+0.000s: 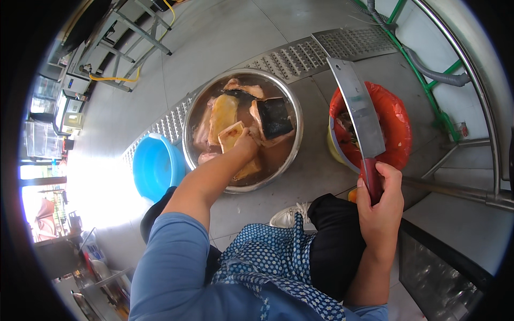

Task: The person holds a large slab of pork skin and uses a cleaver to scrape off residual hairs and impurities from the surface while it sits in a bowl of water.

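My right hand [380, 196] is closed around the red handle of a cleaver [357, 106], whose broad metal blade points away over a bin [397, 116] lined with a red plastic bag. A large round metal basin [298, 148] on the floor holds brownish water and several slabs of meat with skin, one with a blackened face [274, 116] and one yellowish [223, 116]. Reaching into the basin, my left hand [245, 145] grips the edge of a smaller slab with yellowish skin [231, 136]; its fingertips are partly hidden.
A blue plastic basin [154, 168] stands left of the metal one. Perforated metal drain covers [289, 60] cross the tiled floor behind. Metal rails and green pipes [425, 86] line the right side. A metal stand [140, 36] with a yellow hose is at the upper left.
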Motion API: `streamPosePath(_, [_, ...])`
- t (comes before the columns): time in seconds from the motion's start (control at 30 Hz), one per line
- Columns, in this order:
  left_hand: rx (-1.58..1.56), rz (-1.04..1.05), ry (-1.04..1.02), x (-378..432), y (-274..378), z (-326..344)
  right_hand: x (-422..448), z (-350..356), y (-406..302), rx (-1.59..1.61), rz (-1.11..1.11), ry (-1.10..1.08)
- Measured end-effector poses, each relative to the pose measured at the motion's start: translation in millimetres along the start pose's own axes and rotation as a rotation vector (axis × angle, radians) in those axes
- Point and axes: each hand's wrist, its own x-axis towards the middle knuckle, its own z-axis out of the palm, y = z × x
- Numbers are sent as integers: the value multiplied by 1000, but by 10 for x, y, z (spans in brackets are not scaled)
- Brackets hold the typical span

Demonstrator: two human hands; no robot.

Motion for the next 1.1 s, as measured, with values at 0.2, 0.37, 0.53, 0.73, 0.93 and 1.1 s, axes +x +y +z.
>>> streamPosePath(0.2, [-15, -27, -73, 61, -42, 104, 5, -8, 2, 21, -14, -5])
streamPosePath(0.37, [-44, 77, -118, -154, -202, -345, 25, -62, 20, 6, -33, 12])
streamPosePath(0.53, [-333, 3, -47, -428, -453, -321, 28, -65, -87, 38, -33, -11])
streamPosePath(0.73, [-739, -239, 353, -715, -687, -201, 45, -50, -148, 117, -14, -29])
streamPosePath(0.93, [-1208, -649, 789, -974, -803, -19, 117, 157, -45, 421, -84, -89])
streamPosePath(1.1, [-1877, -789, 830, -1182, -908, -167, 213, 182, -529, 852, -45, -227])
